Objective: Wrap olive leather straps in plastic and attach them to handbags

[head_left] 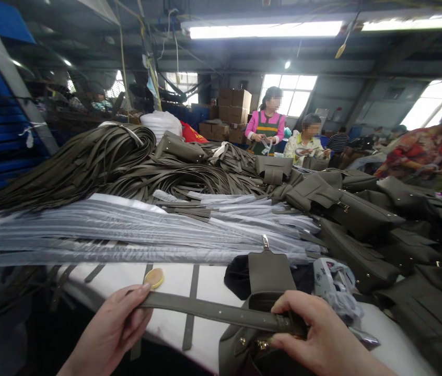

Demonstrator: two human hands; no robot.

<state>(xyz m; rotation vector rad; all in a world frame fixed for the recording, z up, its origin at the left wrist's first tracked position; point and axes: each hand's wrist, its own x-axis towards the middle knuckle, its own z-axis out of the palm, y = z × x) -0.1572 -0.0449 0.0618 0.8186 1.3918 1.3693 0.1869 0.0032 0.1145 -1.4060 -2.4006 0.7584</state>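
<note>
My left hand (113,326) pinches the free end of a dark olive strap (209,309), thumb on top. The strap runs rightward with small holes along it, to a buckle at an olive handbag (262,282) in front of me, its flap standing up. My right hand (321,339) is closed on the strap's buckle end at the bag's top edge. A small round tan pad (154,278) lies on the white table (174,284) just above my left hand.
Strips in clear plastic sleeves (127,230) cover the table's middle. Behind them lies a big heap of loose olive straps (99,162). Several finished olive bags (358,219) pile up on the right. Other people (268,128) work at the far end.
</note>
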